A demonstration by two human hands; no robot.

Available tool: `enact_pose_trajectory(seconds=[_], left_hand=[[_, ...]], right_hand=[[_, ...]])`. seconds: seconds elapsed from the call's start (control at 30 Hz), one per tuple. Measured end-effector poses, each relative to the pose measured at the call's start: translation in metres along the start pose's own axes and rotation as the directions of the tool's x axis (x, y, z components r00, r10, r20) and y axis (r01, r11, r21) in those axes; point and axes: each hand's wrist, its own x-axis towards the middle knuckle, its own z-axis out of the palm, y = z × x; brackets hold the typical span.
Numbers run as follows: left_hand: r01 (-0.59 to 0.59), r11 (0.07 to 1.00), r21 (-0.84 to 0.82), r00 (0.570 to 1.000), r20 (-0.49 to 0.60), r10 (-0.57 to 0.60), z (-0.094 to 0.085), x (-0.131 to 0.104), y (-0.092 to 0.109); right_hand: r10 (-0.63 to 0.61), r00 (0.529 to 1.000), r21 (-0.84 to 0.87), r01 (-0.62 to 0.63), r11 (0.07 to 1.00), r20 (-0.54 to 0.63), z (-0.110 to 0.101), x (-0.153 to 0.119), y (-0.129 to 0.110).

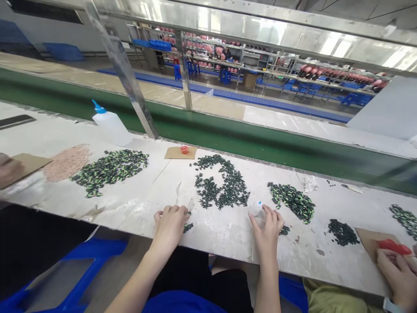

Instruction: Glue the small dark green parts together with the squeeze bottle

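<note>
1. At far left, a co-worker's hand (pixel 10 170) lies by a brown card (pixel 34 162). Beside it are a pale pink pile (pixel 68 163) and a black-and-green pile (pixel 112 169), with a blue-tipped squeeze bottle (pixel 114 128) standing behind; we do best to keep our left elbow in.
2. Our left hand (pixel 170 222) rests low at the table edge, fingers curled down over a few small dark green pieces (pixel 188 227). We cannot tell whether it pinches any. We should touch them lightly, with our fingertips, so that none slide off the near edge.
3. Beyond it, a red cup (pixel 184 149) sits on a cardboard piece (pixel 171 152).
4. Between our hands, farther back, dark green pieces (pixel 233 189) spread in a loose ring; a low sweep of either wrist could scatter them.
5. Our right hand (pixel 269 226) grips a white container with a blue spot (pixel 256 209) between thumb and fingers, just above or on the table. We want a gentle, level hold, without squeezing.
6. A little heap (pixel 284 230) beside that hand and a green-speckled pile (pixel 292 203) crowd its right side. Farther on are a crumpled tissue (pixel 309 183), a black pile (pixel 342 232) and another person's hand (pixel 395 269) at a red piece (pixel 395 247).
</note>
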Motion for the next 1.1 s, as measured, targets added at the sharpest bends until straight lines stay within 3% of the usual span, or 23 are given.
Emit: enact_pose_trajectory(seconds=[0.13, 0.27, 0.33, 0.43, 0.53, 0.6, 0.7, 0.87, 1.1], left_hand=[[-0.147, 0.984, -0.102, 0.986, -0.09, 0.138, 0.023, 0.001, 0.005], [-0.373, 0.914, -0.161, 0.925, -0.147, 0.352, 0.048, -0.004, 0.027], [-0.47, 0.867, -0.165, 0.879, -0.179, 0.443, 0.058, -0.006, 0.038], [-0.525, 0.835, -0.164, 0.839, -0.263, 0.476, 0.068, -0.007, 0.049], [-0.54, 0.814, -0.214, 0.828, -0.31, 0.468, 0.074, -0.007, 0.053], [-0.538, 0.797, -0.275, 0.834, -0.314, 0.454, 0.077, -0.007, 0.053], [-0.505, 0.773, -0.384, 0.859, -0.311, 0.406, 0.081, -0.008, 0.052], [-0.436, 0.733, -0.522, 0.899, -0.299, 0.322, 0.084, -0.006, 0.048], [-0.411, 0.724, -0.554, 0.91, -0.297, 0.289, 0.083, -0.005, 0.046]], right_hand=[[0.048, 0.996, 0.111, -0.056, 0.992, 0.078, 0.008, 0.004, -0.001], [0.193, 0.971, 0.258, -0.224, 0.94, 0.141, 0.003, 0.001, -0.014], [0.293, 0.942, 0.389, -0.335, 0.858, 0.166, -0.001, -0.005, -0.022], [0.411, 0.896, 0.622, -0.419, 0.662, 0.167, -0.007, -0.018, -0.03], [0.562, 0.815, 0.77, -0.448, 0.454, 0.143, -0.009, -0.028, -0.031], [0.633, 0.76, 0.799, -0.467, 0.377, 0.146, -0.008, -0.032, -0.032], [0.661, 0.738, 0.739, -0.52, 0.428, 0.137, -0.007, -0.033, -0.035], [0.614, 0.783, 0.57, -0.55, 0.61, 0.099, -0.008, -0.036, -0.043], [0.585, 0.793, 0.497, -0.581, 0.645, 0.167, -0.007, -0.037, -0.047]])
